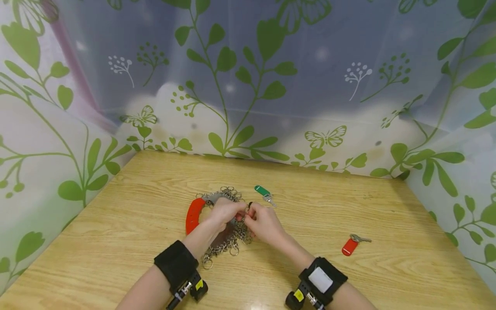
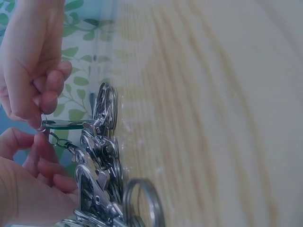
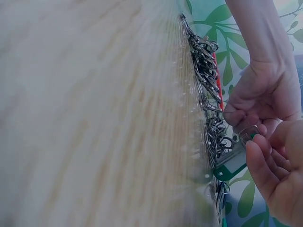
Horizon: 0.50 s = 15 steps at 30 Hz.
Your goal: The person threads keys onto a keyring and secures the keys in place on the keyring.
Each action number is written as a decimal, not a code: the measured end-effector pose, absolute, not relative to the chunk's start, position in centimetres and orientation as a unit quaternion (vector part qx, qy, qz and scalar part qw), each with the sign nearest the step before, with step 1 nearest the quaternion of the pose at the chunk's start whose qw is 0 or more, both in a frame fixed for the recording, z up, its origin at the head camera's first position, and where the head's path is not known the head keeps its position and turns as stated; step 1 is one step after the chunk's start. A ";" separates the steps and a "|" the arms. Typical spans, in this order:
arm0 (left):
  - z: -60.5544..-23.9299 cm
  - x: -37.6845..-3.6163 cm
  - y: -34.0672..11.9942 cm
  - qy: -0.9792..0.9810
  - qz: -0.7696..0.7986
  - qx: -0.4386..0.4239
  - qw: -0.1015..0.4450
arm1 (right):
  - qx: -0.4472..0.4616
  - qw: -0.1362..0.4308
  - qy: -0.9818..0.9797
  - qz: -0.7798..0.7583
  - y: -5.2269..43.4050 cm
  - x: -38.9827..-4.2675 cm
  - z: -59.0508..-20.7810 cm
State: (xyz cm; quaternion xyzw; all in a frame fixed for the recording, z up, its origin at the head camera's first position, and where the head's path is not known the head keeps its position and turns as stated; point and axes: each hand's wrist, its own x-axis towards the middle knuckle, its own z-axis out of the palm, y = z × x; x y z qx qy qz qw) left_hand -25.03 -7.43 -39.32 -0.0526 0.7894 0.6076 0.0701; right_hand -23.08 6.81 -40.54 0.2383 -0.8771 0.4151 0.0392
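A flat ring-shaped key holder with a red handle [image 1: 192, 216] lies on the table, its rim hung with many metal snap hooks [image 2: 97, 189] and split rings. My left hand [image 1: 222, 214] reaches over its middle and pinches a small hook-and-ring link [image 2: 60, 142] at its right side. Fingertip to fingertip with it, my right hand [image 1: 267, 224] pinches the wire ring [image 3: 249, 133] of a green key tag [image 3: 231, 163] with a pale label. That tag hangs beside the hooks; fingers hide it in the head view. Whether the two rings are linked, I cannot tell.
Behind the hands, a green tag with a key [image 1: 262, 190] lies on the wooden table [image 1: 155, 181]. A red tag with a key [image 1: 350, 247] lies to the right. Leaf-patterned curtains [image 1: 240, 86] border the table at the back and sides.
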 end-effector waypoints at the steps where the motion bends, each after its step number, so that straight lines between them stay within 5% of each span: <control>1: -39.3 -25.0 -7.4 0.789 0.608 -0.053 0.070 | 0.237 0.039 -0.877 0.415 6.8 -23.1 -40.6; 15: -39.0 -24.9 -7.7 0.804 0.588 -0.045 0.070 | 0.246 0.067 -0.881 0.398 6.5 -23.0 -40.5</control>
